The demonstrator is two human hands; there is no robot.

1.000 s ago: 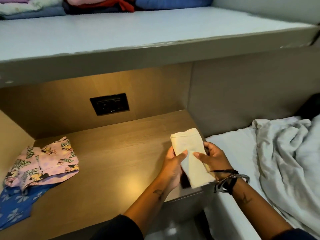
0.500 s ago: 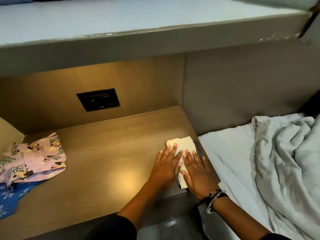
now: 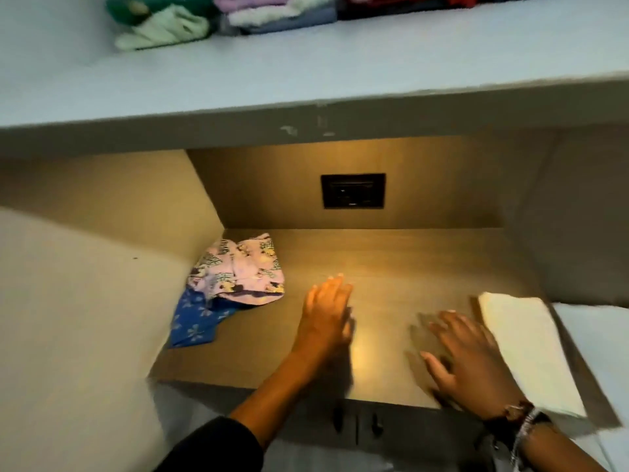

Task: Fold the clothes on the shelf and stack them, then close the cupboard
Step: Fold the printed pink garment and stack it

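A folded cream cloth (image 3: 526, 349) lies flat at the right end of the wooden shelf (image 3: 391, 267). My right hand (image 3: 471, 362) hovers just left of it, fingers spread, holding nothing. My left hand (image 3: 326, 311) is over the middle of the shelf, open and blurred, pointing toward a crumpled pink cartoon-print garment (image 3: 241, 270). That garment lies on a blue flower-print one (image 3: 197, 318) in the shelf's left corner.
An upper pale shelf (image 3: 306, 73) carries several stacked clothes, among them a green-white pile (image 3: 163, 25). A black socket plate (image 3: 353, 190) sits in the back wall. A white bed sheet (image 3: 592, 328) borders the shelf on the right. Dark cupboard handles (image 3: 357, 420) show below the shelf edge.
Both hands have let go of the cream cloth, which now lies flat on the right. My left hand has moved left toward the pink garment. The view has swung left.
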